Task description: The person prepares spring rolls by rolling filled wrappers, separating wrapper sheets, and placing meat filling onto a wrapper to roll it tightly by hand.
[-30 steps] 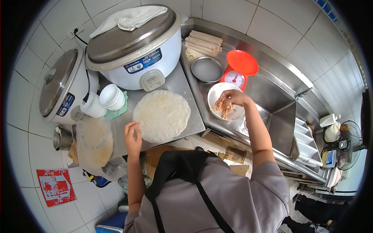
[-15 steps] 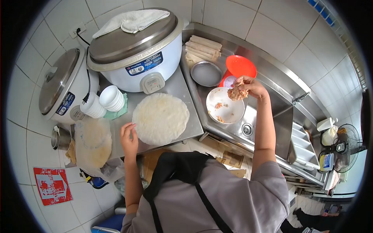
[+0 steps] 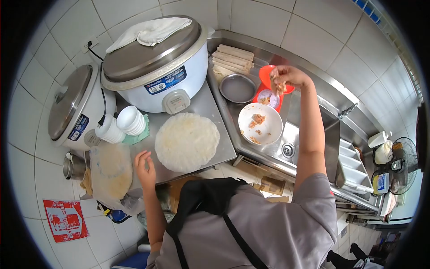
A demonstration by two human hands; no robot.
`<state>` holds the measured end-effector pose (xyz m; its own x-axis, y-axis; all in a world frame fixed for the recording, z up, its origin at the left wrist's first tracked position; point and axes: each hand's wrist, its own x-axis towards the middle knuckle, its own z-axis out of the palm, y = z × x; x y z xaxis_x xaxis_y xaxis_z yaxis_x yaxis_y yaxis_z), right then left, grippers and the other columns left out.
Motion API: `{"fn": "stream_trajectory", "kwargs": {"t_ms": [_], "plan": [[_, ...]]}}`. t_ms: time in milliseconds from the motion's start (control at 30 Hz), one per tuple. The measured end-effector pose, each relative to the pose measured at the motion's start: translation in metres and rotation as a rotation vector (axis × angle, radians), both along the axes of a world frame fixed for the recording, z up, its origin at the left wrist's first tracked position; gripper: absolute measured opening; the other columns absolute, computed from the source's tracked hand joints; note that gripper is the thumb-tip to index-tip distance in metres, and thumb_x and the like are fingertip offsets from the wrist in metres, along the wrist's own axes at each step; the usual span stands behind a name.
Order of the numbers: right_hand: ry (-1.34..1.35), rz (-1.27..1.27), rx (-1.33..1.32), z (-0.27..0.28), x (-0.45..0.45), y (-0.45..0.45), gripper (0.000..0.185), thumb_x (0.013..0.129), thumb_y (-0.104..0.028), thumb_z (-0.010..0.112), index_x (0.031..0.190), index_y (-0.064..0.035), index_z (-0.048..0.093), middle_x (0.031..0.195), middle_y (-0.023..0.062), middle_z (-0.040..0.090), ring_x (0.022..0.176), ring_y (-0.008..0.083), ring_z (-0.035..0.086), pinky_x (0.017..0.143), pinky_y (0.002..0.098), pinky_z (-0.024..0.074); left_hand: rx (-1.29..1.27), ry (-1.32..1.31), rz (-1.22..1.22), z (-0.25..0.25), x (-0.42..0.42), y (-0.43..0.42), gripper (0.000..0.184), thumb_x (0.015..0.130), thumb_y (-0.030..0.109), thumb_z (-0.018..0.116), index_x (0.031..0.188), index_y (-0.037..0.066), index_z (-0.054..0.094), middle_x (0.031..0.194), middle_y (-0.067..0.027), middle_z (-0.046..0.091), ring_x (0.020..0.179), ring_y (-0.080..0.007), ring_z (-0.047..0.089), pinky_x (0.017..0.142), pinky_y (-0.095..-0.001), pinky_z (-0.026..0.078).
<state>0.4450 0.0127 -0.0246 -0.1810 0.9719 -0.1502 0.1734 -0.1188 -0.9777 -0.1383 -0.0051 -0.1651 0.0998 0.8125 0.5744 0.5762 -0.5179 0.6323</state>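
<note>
My right hand (image 3: 291, 77) is closed around a clump of orange-pink filling (image 3: 278, 87). It is raised over the red kitchen scale (image 3: 279, 104), hiding part of the scale's red pan (image 3: 265, 74). Just in front of the scale sits a white bowl (image 3: 272, 131) with a few lumps of filling inside. My left hand (image 3: 144, 168) hovers beside a stack of round, thin white wrappers (image 3: 187, 142), fingers loosely bent and apart, holding nothing.
Rolled wrappers (image 3: 234, 57) lie behind a round metal pan (image 3: 238, 88). Two large rice cookers (image 3: 134, 92) and stacked white cups (image 3: 131, 120) stand at the back left. More wrappers in plastic (image 3: 112, 172) lie left. At right are a sink (image 3: 309, 127) and a white rack (image 3: 354, 168).
My right hand has moved up and back from above the white bowl to the scale, still holding filling. My left hand has drawn away from the wrapper edge. A larger lump shows in the bowl.
</note>
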Motion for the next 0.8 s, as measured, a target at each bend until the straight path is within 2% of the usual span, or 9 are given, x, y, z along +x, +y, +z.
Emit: {"fn": "stream_trajectory", "kwargs": {"t_ms": [133, 167, 267, 367, 467, 567, 667, 800], "plan": [[-0.189, -0.427, 0.017, -0.001, 0.019, 0.026, 0.014, 0.079, -0.003, 0.065, 0.09, -0.0046, 0.057, 0.078, 0.0044, 0.063, 0.068, 0.014, 0.06, 0.064, 0.0264, 0.0487, -0.005, 0.048, 0.031, -0.001, -0.008, -0.004, 0.018, 0.081, -0.003, 0.053, 0.096, 0.001, 0.062, 0.104, -0.013, 0.057, 0.098, -0.0277, 0.054, 0.084, -0.0344, 0.043], [-0.271, -0.475, 0.044, -0.017, 0.034, 0.041, 0.018, 0.077, -0.008, 0.066, 0.092, -0.0025, 0.058, 0.078, 0.0062, 0.063, 0.066, 0.0135, 0.06, 0.058, 0.0268, 0.0485, -0.01, 0.052, 0.035, -0.001, -0.009, -0.004, 0.018, 0.081, -0.002, 0.054, 0.096, 0.001, 0.062, 0.104, -0.013, 0.057, 0.098, -0.0277, 0.054, 0.085, -0.0345, 0.043], [-0.725, -0.446, -0.044, -0.045, 0.05, 0.065, 0.024, 0.076, -0.011, 0.065, 0.097, -0.0016, 0.059, 0.078, 0.0097, 0.064, 0.068, 0.0159, 0.062, 0.056, 0.0303, 0.0497, -0.027, -0.001, 0.031, 0.002, -0.01, -0.005, 0.018, 0.081, -0.002, 0.053, 0.096, 0.001, 0.062, 0.103, -0.0129, 0.058, 0.097, -0.0276, 0.054, 0.084, -0.0348, 0.043], [-0.86, -0.579, -0.07, -0.073, 0.049, 0.072, 0.029, 0.074, -0.012, 0.062, 0.102, -0.0031, 0.059, 0.078, 0.0126, 0.066, 0.072, 0.0224, 0.065, 0.057, 0.0351, 0.0514, -0.014, 0.046, 0.045, 0.003, -0.012, -0.005, 0.019, 0.081, -0.003, 0.053, 0.097, 0.001, 0.062, 0.104, -0.0131, 0.057, 0.097, -0.0273, 0.055, 0.084, -0.0346, 0.043], [-1.299, -0.426, -0.02, -0.08, 0.055, 0.082, 0.027, 0.073, -0.012, 0.063, 0.099, -0.0051, 0.063, 0.085, 0.0157, 0.066, 0.079, 0.0292, 0.065, 0.064, 0.0393, 0.053, -0.01, 0.053, 0.044, 0.008, -0.01, -0.008, 0.019, 0.082, -0.003, 0.052, 0.097, 0.001, 0.062, 0.104, -0.0132, 0.056, 0.096, -0.0272, 0.055, 0.084, -0.0345, 0.044], [-1.416, -0.546, 0.036, -0.08, 0.044, 0.072, 0.025, 0.071, -0.014, 0.066, 0.094, -0.0035, 0.065, 0.09, 0.0157, 0.066, 0.082, 0.0318, 0.065, 0.07, 0.0411, 0.0525, -0.033, 0.008, 0.026, 0.009, -0.01, -0.008, 0.019, 0.082, -0.002, 0.052, 0.098, 0.001, 0.062, 0.103, -0.0129, 0.056, 0.096, -0.0272, 0.055, 0.084, -0.0344, 0.043], [-1.538, -0.82, 0.303, -0.08, 0.035, 0.063, 0.019, 0.07, -0.015, 0.068, 0.087, -0.005, 0.068, 0.091, 0.0148, 0.066, 0.084, 0.0311, 0.064, 0.075, 0.0402, 0.0514, -0.001, 0.019, 0.025, 0.01, -0.011, -0.006, 0.019, 0.082, -0.002, 0.052, 0.098, 0.001, 0.062, 0.102, -0.0124, 0.057, 0.097, -0.0273, 0.054, 0.084, -0.0341, 0.043], [-1.408, -0.651, 0.086, -0.072, 0.053, 0.063, 0.013, 0.07, -0.017, 0.067, 0.08, -0.0089, 0.07, 0.086, 0.0139, 0.066, 0.082, 0.0309, 0.063, 0.076, 0.0389, 0.0508, 0.018, 0.058, 0.026, 0.006, -0.012, -0.002, 0.019, 0.082, -0.003, 0.052, 0.097, 0.001, 0.062, 0.102, -0.0126, 0.057, 0.097, -0.0271, 0.054, 0.084, -0.034, 0.043]]}}
